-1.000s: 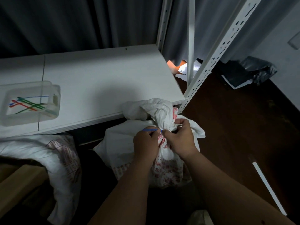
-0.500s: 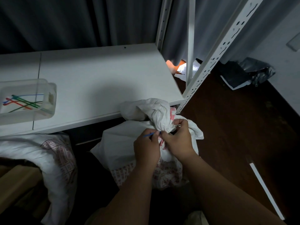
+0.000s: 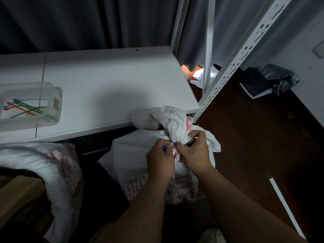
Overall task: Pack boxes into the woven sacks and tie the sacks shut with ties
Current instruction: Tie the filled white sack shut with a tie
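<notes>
Sack (image 3: 140, 160) neck pinched by right grip (image 3: 194, 151); left grip (image 3: 160, 158) pinches blue tie (image 3: 165, 146) (white shelf (image 3: 114, 85) behind, dark floor (image 3: 254, 146)).

It looked like a dim storeroom: a white slotted-steel rack (image 3: 233, 65) with a bare shelf board (image 3: 112, 81), grey curtains (image 3: 87, 21) behind, filled woven sacks (image 3: 57, 169) on the dark floor (image 3: 254, 137).

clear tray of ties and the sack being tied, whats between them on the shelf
In the head view, only bare white shelf lies between the clear tray and the gathered sack.
</notes>
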